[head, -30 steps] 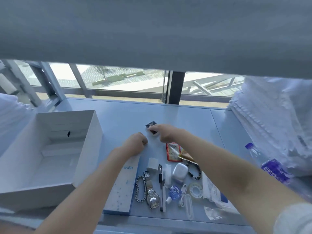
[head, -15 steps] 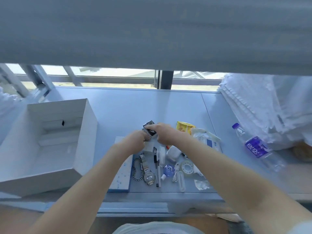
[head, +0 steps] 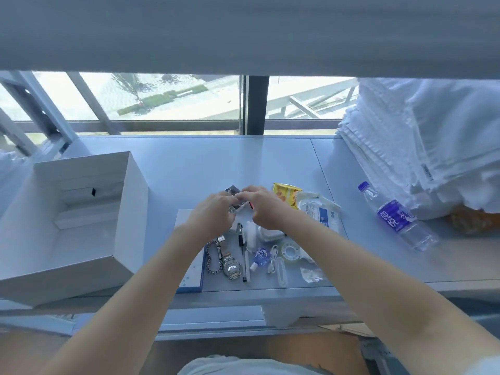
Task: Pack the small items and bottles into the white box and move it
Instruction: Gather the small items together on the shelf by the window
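The open white box (head: 127, 217) stands at the table's left with a small black mark inside. Both hands meet over the middle of the table. My left hand (head: 213, 215) and my right hand (head: 263, 207) pinch a small dark packet (head: 234, 196) between their fingertips. Below them lie a chain bracelet (head: 211, 255), a silver watch (head: 231, 266), a black pen (head: 240, 239), a white earbud case (head: 270, 235), a small blue bottle (head: 260, 257), a tape roll (head: 290, 251) and a white cable (head: 278, 266). A water bottle (head: 395, 216) with a purple label lies on its side at the right.
A flat blue-and-white box (head: 190, 272) lies beside the white box under my left forearm. A yellow snack packet (head: 286, 194) and a white pouch (head: 320, 209) sit right of my hands. Folded white cloth (head: 422, 142) piles at the far right. A window runs behind the table.
My right hand brought the dark packet back from the far side of the table toward me, and my left hand joined it. Both hands now hold it. The camera view shifted.
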### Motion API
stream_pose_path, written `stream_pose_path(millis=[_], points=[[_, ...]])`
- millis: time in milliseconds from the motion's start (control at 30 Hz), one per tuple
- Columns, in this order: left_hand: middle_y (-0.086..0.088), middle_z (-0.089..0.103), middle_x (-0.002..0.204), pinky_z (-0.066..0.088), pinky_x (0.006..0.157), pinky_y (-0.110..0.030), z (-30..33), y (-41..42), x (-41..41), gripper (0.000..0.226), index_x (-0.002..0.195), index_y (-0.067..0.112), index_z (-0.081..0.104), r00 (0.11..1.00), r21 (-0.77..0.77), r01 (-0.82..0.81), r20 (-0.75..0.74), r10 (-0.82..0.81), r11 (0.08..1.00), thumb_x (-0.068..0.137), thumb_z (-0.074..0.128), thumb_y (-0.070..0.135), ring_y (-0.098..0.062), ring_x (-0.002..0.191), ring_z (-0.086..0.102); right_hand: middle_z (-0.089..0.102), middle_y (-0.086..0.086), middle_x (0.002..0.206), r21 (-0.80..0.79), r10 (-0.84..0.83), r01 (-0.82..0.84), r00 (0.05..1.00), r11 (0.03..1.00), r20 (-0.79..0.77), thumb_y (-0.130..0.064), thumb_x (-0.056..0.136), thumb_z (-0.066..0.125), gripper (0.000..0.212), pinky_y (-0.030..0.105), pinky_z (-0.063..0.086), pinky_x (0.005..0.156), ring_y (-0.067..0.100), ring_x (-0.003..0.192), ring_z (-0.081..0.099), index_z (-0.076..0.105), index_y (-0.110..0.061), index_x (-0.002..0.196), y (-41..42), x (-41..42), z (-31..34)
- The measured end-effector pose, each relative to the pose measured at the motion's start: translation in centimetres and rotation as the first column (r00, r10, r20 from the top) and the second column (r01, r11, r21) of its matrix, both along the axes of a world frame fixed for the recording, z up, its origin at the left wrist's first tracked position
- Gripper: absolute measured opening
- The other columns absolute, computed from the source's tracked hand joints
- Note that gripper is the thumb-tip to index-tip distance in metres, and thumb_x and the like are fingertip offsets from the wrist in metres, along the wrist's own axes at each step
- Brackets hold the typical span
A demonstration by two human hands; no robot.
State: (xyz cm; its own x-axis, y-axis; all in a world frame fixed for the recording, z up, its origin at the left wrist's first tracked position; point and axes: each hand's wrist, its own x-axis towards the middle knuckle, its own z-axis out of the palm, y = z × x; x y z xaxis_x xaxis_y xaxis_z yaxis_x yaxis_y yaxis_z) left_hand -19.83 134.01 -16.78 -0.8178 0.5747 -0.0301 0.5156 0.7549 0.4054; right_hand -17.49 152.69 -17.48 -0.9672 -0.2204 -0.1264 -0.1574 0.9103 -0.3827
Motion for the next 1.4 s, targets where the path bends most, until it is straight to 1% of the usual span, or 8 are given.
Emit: stream_pose_path(millis=[200, 300, 533, 733, 867, 967, 1167, 1400], points=[[-0.001, 0.058, 0.138, 0.041, 0.110, -0.042, 0.1, 5.4, 2.1, 0.037, 0.132, 0.018, 0.065, 0.999, 0.031, 0.043, -0.026, -0.042, 0.999, 0.096, 0.059, 0.020, -0.026, 0.129, 0.052, 0.049, 0.001, 0.148, -0.008, -0.145, 0.145, 0.984, 0.989, -0.107, -0.010, 0.094, 0.055, 0.054, 0.041, 0.035, 0.109, 0.028, 0.133, 0.047, 0.054, -0.021, 0.146, 6.5, 3.5, 0.5], [-0.002, 0.056, 0.142, 0.042, 0.108, -0.046, 0.2, 9.8, 4.0, 0.040, 0.135, 0.019, 0.063, 0.995, 0.052, 0.100, -0.025, -0.099, 0.994, 0.095, 0.062, 0.024, -0.029, 0.127, 0.053, 0.048, -0.001, 0.148, -0.006, -0.239, 0.239, 0.964, 0.971, -0.113, -0.006, 0.090, 0.051, 0.059, 0.044, 0.036, 0.109, 0.028, 0.132, 0.046, 0.053, -0.022, 0.146, 11.3, 6.4, 0.7], [0.001, 0.053, 0.145, 0.040, 0.111, -0.040, 0.4, 20.1, 8.6, 0.044, 0.139, 0.022, 0.059, 0.963, 0.089, 0.269, -0.058, -0.265, 0.959, 0.096, 0.065, 0.028, -0.024, 0.134, 0.048, 0.040, 0.001, 0.156, 0.029, -0.399, 0.405, 0.909, 0.914, -0.124, -0.009, 0.092, 0.055, 0.058, 0.049, 0.035, 0.114, 0.026, 0.145, 0.035, 0.049, -0.020, 0.149, 21.6, 13.0, 0.9], [0.000, 0.051, 0.147, 0.039, 0.112, -0.041, -0.3, 25.8, 10.9, 0.050, 0.143, 0.025, 0.054, 0.951, 0.076, 0.308, -0.057, -0.304, 0.948, 0.095, 0.065, 0.035, -0.024, 0.134, 0.047, 0.038, 0.004, 0.156, 0.063, -0.507, 0.525, 0.842, 0.849, -0.185, -0.014, 0.089, 0.058, 0.060, 0.041, 0.036, 0.111, 0.029, 0.138, 0.039, 0.048, -0.021, 0.148, 28.2, 17.1, -0.2], [-0.001, 0.049, 0.148, 0.039, 0.113, -0.044, -1.4, 28.1, 12.1, 0.055, 0.146, 0.025, 0.050, 0.950, 0.072, 0.309, -0.059, -0.306, 0.948, 0.094, 0.065, 0.037, -0.025, 0.137, 0.045, 0.035, 0.008, 0.157, 0.058, -0.526, 0.536, 0.840, 0.842, -0.133, -0.014, 0.090, 0.060, 0.064, 0.043, 0.043, 0.108, 0.035, 0.133, 0.044, 0.044, -0.017, 0.151, 30.3, 18.1, -1.6], [0.000, 0.047, 0.151, 0.039, 0.113, -0.047, -2.3, 28.9, 12.4, 0.056, 0.148, 0.027, 0.047, 0.958, 0.064, 0.285, -0.060, -0.282, 0.956, 0.096, 0.063, 0.039, -0.024, 0.139, 0.042, 0.035, 0.008, 0.158, 0.026, -0.523, 0.532, 0.838, 0.846, -0.155, -0.006, 0.089, 0.057, 0.066, 0.043, 0.043, 0.108, 0.037, 0.130, 0.046, 0.042, -0.014, 0.153, 30.8, 17.6, -2.7], [0.000, 0.047, 0.151, 0.037, 0.114, -0.045, -3.1, 27.1, 12.1, 0.055, 0.147, 0.025, 0.049, 0.982, 0.098, 0.186, -0.045, -0.183, 0.978, 0.095, 0.064, 0.035, -0.025, 0.140, 0.042, 0.038, 0.006, 0.158, 0.010, -0.414, 0.420, 0.897, 0.907, -0.153, -0.001, 0.089, 0.059, 0.066, 0.045, 0.040, 0.111, 0.037, 0.132, 0.045, 0.044, -0.015, 0.152, 29.8, 13.0, -2.5], [-0.002, 0.050, 0.149, 0.039, 0.112, -0.045, -2.3, 21.9, 10.4, 0.053, 0.145, 0.022, 0.051, 0.993, 0.086, 0.030, -0.113, -0.020, 0.996, 0.095, 0.066, 0.033, -0.027, 0.136, 0.046, 0.037, 0.007, 0.158, 0.042, -0.262, 0.270, 0.956, 0.962, -0.135, -0.004, 0.089, 0.060, 0.067, 0.046, 0.042, 0.109, 0.038, 0.131, 0.047, 0.043, -0.016, 0.153, 26.6, 5.6, -2.0]])
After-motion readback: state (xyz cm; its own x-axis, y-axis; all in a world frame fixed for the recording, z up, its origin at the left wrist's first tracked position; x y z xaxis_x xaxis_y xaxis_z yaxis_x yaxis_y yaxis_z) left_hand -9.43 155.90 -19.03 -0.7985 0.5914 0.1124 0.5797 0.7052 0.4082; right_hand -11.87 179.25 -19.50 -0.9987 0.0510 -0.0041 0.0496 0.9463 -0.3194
